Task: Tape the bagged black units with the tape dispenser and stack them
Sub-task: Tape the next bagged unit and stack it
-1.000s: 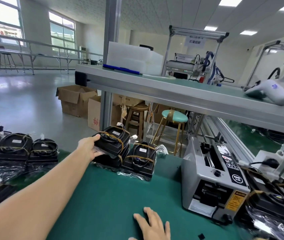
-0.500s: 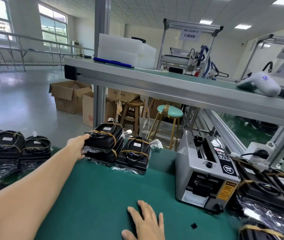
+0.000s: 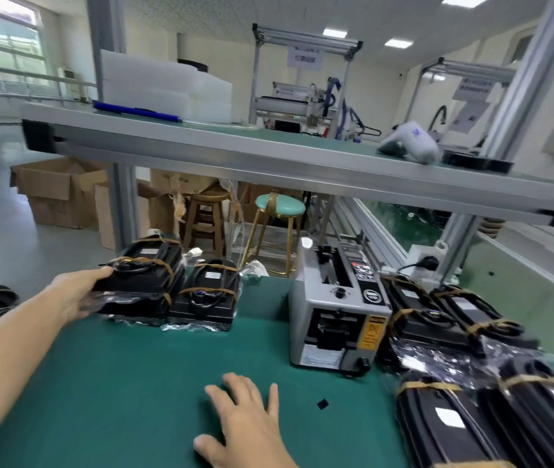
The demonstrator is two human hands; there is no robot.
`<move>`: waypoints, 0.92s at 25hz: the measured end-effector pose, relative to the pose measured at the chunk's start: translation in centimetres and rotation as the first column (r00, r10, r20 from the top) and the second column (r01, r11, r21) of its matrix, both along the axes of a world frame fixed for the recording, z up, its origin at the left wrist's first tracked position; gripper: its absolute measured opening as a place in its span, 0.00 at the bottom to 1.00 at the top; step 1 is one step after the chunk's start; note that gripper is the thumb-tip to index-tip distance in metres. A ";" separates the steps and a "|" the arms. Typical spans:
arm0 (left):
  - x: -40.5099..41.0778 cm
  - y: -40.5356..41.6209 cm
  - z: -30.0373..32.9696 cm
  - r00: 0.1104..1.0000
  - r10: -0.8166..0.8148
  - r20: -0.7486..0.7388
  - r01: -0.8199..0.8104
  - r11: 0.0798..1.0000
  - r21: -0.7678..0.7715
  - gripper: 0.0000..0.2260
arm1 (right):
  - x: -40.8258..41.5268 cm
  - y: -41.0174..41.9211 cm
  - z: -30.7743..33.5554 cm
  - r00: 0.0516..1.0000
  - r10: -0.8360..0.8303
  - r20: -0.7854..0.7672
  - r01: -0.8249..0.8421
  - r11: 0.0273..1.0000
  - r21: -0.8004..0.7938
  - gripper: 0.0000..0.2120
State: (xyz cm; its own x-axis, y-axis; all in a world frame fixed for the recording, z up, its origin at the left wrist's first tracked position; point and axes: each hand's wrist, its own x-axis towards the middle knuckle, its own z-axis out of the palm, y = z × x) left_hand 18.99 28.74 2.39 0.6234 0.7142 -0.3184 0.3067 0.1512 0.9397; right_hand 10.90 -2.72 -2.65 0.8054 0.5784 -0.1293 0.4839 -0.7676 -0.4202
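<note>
Left hand (image 3: pixel 72 296) grips top bagged unit (image 3: pixel 144 275) of the stack, prob. squaring it; right hand (image 3: pixel 245 417) flat, fingers spread, on mat (image 3: pixel 117 383) w/ tape dispenser (image 3: pixel 334 309) just beyond its fingertips.

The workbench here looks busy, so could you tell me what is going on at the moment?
A person is stacking bagged black units on the green bench. The left hand holds the top bagged unit of a two-high stack at its near end, beside a single taped unit. The right hand rests flat on the mat. The tape dispenser stands untouched to the right, with more bagged units past it.
</note>
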 end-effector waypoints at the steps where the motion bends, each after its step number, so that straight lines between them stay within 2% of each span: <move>1: -0.1 0.0 -0.1 1.000 0.008 0.013 -0.008 0.999 0.040 0.17 | 0.0 -0.8 0.8 0.998 -0.015 0.058 0.015 1.000 0.001 0.30; 3: -0.4 -0.5 -0.8 0.999 0.046 0.020 -0.050 0.961 0.271 0.22 | 0.1 -3.3 2.6 0.983 -0.067 0.171 0.068 0.998 0.001 0.29; 4: -0.8 -1.7 -1.0 0.998 0.048 0.040 -0.060 0.909 0.412 0.22 | 0.1 -4.9 3.5 0.973 -0.105 0.207 0.108 0.994 -0.001 0.28; 6: -2.3 -5.4 -1.4 0.989 0.005 0.146 -0.084 0.834 0.545 0.17 | -0.3 -8.1 5.0 0.949 -0.181 0.258 0.192 0.981 -0.019 0.27; 10: -5.6 -15.7 -2.6 0.930 -0.257 0.264 0.085 0.847 0.524 0.12 | -1.7 -15.7 7.4 0.818 -0.352 0.455 0.405 0.914 -0.022 0.27; 12: -6.9 -19.8 -3.8 0.883 -0.392 0.258 0.231 0.842 0.488 0.14 | -1.3 -19.9 8.9 0.715 -0.438 0.545 0.539 0.842 -0.030 0.28; 14: -7.8 -22.9 -4.8 0.845 -0.495 0.203 0.361 0.807 0.467 0.14 | 0.1 -24.5 10.6 0.639 -0.505 0.580 0.680 0.724 -0.119 0.32; 16: -8.3 -24.9 -5.4 0.825 -0.549 0.134 0.435 0.769 0.469 0.15 | 2.1 -28.5 11.8 0.611 -0.612 0.502 0.780 0.574 -0.250 0.41; 18: -8.9 -26.4 -5.6 0.807 -0.583 0.093 0.488 0.747 0.451 0.15 | 3.6 -32.0 11.9 0.594 -0.744 0.306 0.794 0.483 -0.369 0.56; 20: -9.4 -27.4 -5.6 0.791 -0.605 0.086 0.517 0.737 0.436 0.14 | 4.4 -34.4 11.5 0.568 -0.822 0.035 0.759 0.507 -0.408 0.71; 21: -9.7 -27.8 -5.5 0.783 -0.616 0.086 0.527 0.731 0.434 0.14 | 4.6 -35.1 11.4 0.552 -0.830 -0.078 0.744 0.533 -0.404 0.75; 23: -10.2 -28.6 -5.1 0.775 -0.627 0.078 0.540 0.721 0.434 0.14 | 4.5 -35.8 10.8 0.529 -0.827 -0.193 0.750 0.561 -0.349 0.74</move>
State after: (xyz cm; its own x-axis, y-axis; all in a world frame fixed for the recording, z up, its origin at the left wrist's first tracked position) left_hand 8.77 0.15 -2.69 0.9733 0.2175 0.0727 0.0109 -0.3602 0.9328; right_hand 15.38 -38.57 8.19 0.8085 -0.3462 -0.4760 -0.4869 -0.8477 -0.2106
